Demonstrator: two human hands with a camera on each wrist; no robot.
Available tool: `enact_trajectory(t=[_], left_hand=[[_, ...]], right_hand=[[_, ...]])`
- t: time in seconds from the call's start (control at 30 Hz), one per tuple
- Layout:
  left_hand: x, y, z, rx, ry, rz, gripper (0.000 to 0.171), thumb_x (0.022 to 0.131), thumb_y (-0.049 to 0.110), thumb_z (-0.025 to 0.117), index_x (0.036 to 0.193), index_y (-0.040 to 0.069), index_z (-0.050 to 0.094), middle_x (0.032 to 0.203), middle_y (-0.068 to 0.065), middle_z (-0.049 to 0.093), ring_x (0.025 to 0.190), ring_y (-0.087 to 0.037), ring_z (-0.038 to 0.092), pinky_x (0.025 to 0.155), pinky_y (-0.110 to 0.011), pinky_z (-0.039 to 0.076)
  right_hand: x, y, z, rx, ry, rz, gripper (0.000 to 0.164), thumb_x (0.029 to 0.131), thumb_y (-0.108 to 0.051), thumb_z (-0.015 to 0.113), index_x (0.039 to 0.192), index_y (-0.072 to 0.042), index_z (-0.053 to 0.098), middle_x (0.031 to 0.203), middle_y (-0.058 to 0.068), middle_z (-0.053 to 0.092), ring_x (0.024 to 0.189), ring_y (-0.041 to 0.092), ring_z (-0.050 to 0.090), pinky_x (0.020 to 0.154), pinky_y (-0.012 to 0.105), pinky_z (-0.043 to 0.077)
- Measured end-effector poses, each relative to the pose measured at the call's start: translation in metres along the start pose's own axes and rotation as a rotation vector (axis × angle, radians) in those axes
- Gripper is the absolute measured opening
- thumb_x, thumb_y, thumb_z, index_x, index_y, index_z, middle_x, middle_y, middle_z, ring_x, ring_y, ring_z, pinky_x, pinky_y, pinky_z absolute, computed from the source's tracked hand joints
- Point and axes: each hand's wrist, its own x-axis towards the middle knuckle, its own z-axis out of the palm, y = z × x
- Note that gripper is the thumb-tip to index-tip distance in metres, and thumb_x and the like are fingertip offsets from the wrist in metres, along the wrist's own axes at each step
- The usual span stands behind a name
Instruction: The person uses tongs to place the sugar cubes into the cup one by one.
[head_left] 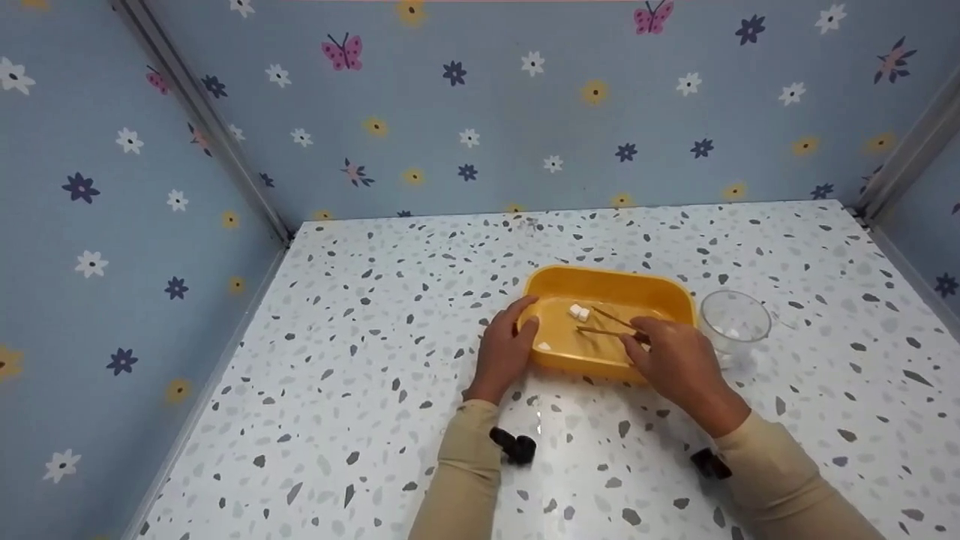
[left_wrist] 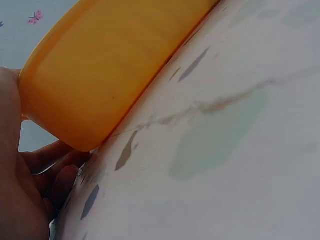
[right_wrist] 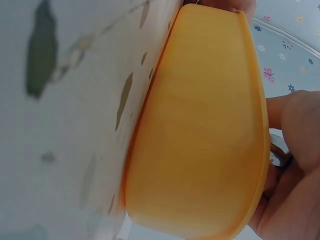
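Note:
A yellow plastic tub (head_left: 600, 365) sits on the table, its left end gripped by my left hand (head_left: 504, 352). In the left wrist view, fingers of that hand (left_wrist: 30, 185) curl by the tub's corner (left_wrist: 95, 75). Over the tub, my right hand (head_left: 679, 367) pinches thin brown two-pronged tweezers (head_left: 604, 331), tips apart with nothing between them. Two small white cubes (head_left: 580, 312) lie together near the upper prong, and another white piece (head_left: 544, 346) is at the front left corner inside. The right wrist view shows mostly the tub's outer wall (right_wrist: 200, 120), with the tweezers largely hidden.
Just right of the tub stands a clear glass cup (head_left: 735, 319) with white pieces visible through it, close to my right hand. Flowered blue panels (head_left: 480, 105) enclose the speckled white table (head_left: 360, 360) at the back and sides.

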Motion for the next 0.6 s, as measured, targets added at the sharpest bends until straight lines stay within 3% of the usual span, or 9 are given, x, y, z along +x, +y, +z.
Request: enact_trajectory(t=[0.2,0.33,0.47,0.6], left_hand=[[-0.0008,-0.0018,0.0011,0.0,0.004,0.002,0.041,0.1,0.033,0.053,0.14,0.031,0.059,0.124,-0.001,0.064,0.105,-0.017,0.057,0.096,-0.041,0.045],[-0.0008,-0.0016,0.0017,0.009,0.004,0.008,0.042,0.1,0.033,0.053,0.141,0.031,0.059,0.127,-0.001,0.063,0.109,-0.017,0.058,0.098,-0.04,0.044],[0.0001,-0.0001,0.0015,0.004,-0.002,0.003,0.042,0.099,0.034,0.053,0.141,0.031,0.059,0.13,-0.001,0.062,0.113,-0.017,0.057,0.1,-0.04,0.044],[0.0001,-0.0002,0.0016,-0.012,-0.002,-0.003,0.042,0.099,0.034,0.053,0.141,0.03,0.059,0.13,-0.001,0.062,0.114,-0.017,0.057,0.101,-0.04,0.043]], right_hand=[[0.0021,0.0025,-0.0009,0.005,-0.084,0.03,0.025,0.089,-0.015,0.071,0.104,0.004,0.073,0.088,0.015,0.074,0.071,0.026,0.069,0.06,0.041,0.056],[0.0027,0.0053,-0.0031,0.013,-0.123,0.042,0.022,0.086,-0.014,0.07,0.098,0.004,0.074,0.078,0.01,0.072,0.057,0.018,0.06,0.051,0.035,0.049],[0.0042,0.0048,-0.004,0.002,-0.144,0.049,0.013,0.085,-0.012,0.067,0.085,0.0,0.073,0.063,0.002,0.06,0.048,0.014,0.046,0.046,0.031,0.039],[0.004,0.004,-0.0028,-0.02,-0.141,0.035,0.012,0.087,-0.013,0.067,0.081,-0.003,0.072,0.059,-0.001,0.053,0.049,0.014,0.044,0.046,0.031,0.037]])
